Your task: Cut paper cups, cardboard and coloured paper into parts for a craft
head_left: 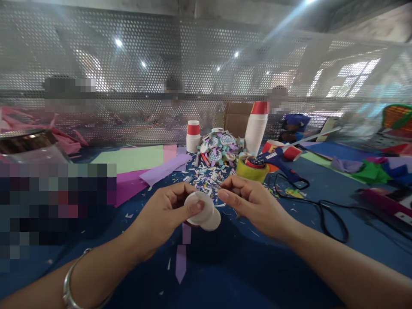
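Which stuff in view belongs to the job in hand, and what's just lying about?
Looks part of the job:
white round pieces, in the left hand
perhaps the lavender paper pieces, just below

Probably just lying about:
short cup stack
tall cup stack
magenta sheet
blue glue gun, unheld; could belong to either list

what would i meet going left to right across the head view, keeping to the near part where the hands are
Silver bracelet → left hand → white round pieces → right hand → dark pink tool
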